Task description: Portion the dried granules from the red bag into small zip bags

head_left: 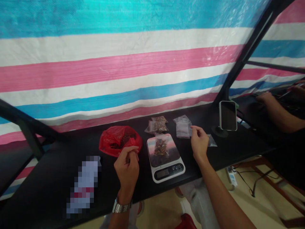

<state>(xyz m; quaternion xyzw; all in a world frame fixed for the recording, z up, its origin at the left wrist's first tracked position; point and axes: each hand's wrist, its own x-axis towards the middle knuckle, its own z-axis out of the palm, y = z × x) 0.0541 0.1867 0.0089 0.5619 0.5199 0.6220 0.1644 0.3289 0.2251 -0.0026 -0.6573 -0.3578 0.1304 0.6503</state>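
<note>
My left hand (127, 165) is closed, fingers curled in at the near right rim of a red plastic bag (108, 140) that lies open with dark brown dried material inside. Whatever those fingers hold is hidden. My right hand (199, 143) is closed too, its fingertips meeting at the right edge of a stack of clear zip bags (183, 128); I cannot make out what is pinched. Between my hands sits a white kitchen scale (168, 173). On its dark plate rests a clear bag of dried brown pieces (161, 147).
Filled small bags (158, 125) lie behind the scale. A phone (228, 116) stands on a holder at right, with another clear bag (212, 141) near it. A blurred-out packet (84, 184) lies at left. Striped sheeting (119, 73) hangs behind; another person's arm (278, 111) is far right.
</note>
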